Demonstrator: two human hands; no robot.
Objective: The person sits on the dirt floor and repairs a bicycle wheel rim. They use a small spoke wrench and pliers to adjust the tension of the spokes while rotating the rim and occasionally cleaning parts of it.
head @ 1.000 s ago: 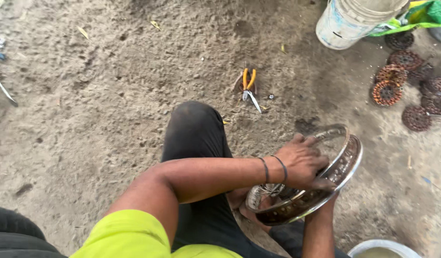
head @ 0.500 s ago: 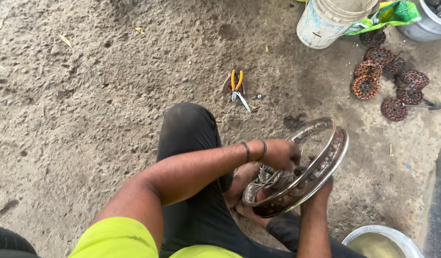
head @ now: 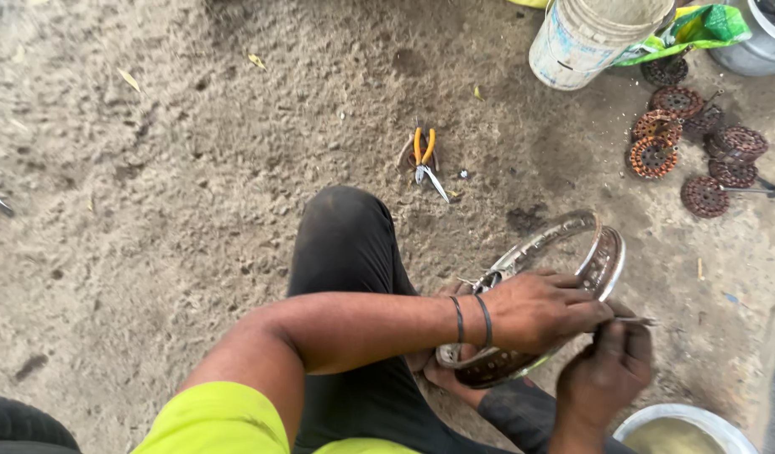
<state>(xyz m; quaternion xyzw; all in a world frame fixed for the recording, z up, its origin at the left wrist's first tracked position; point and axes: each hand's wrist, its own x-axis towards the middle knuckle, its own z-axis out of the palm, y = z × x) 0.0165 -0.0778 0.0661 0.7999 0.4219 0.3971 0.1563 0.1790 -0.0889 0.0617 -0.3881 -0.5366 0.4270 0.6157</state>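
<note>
A shiny metal ring [head: 591, 244] with holes along its rim rests tilted against my knee [head: 345, 244] in black trousers. My left hand [head: 543, 311], with two dark bands at the wrist, reaches across my body and grips the ring's near edge from above. My right hand [head: 606, 374] comes up from below at the ring's lower right side. It pinches a thin metal tool [head: 635, 320] whose tip points right, just beside my left fingertips. The ring's lower part is hidden behind my left hand and arm.
Orange-handled pliers [head: 424, 156] lie on the sandy ground ahead. Several rusty copper-wound coils [head: 656, 155] lie at the right, near a white bucket [head: 585, 38], a green bag [head: 698, 25] and a grey basin [head: 753, 50]. A metal bowl [head: 682, 424] stands at the bottom right.
My left hand has slid down to the ring's near edge. My right hand has risen from under the ring and now shows the thin tool beside the left fingertips.
</note>
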